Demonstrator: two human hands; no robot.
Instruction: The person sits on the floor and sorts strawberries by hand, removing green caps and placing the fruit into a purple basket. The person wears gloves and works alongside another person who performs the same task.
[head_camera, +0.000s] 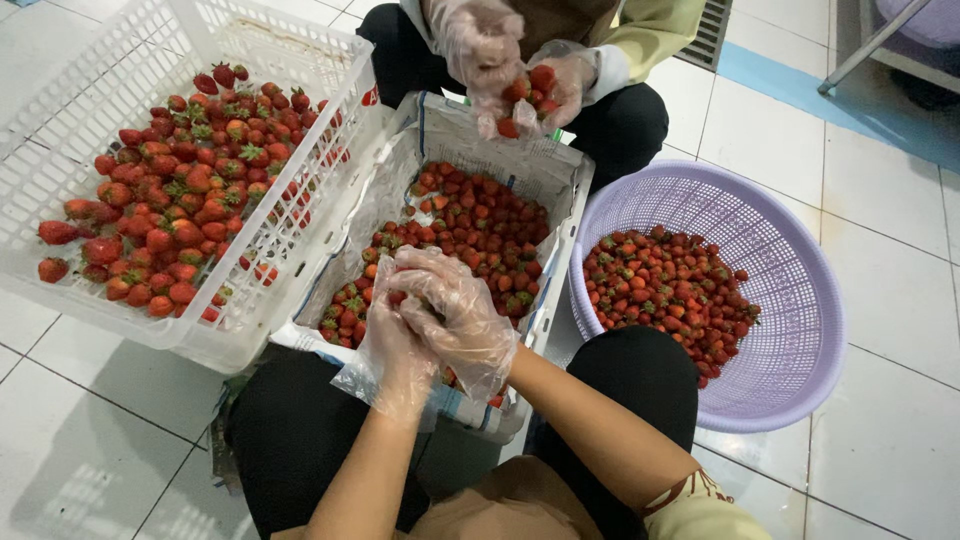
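Right at the centre, a small red strawberry (397, 297) sits pinched between the person's two gloved hands, just above the paper-lined white crate (566, 215) full of hulled berries. The left hand (395, 345) cups it from below, its grip clenched on the fruit; the right hand (455, 310) folds over the top, fingers curled, though whether it grasps the berry or only its green cap I cannot tell. Doing this well seems to call for a light pinch, since the flesh is soft and bruises easily, and the thin, crinkled plastic gloves look slippery. To the left, a tilted white lattice basket (60, 120) holds larger berries with leafy caps. To the right, a round lilac colander (790, 330) holds smaller ones. Opposite, a co-worker's gloved hands (510, 60) hold several berries above the pale tiled floor (890, 270).
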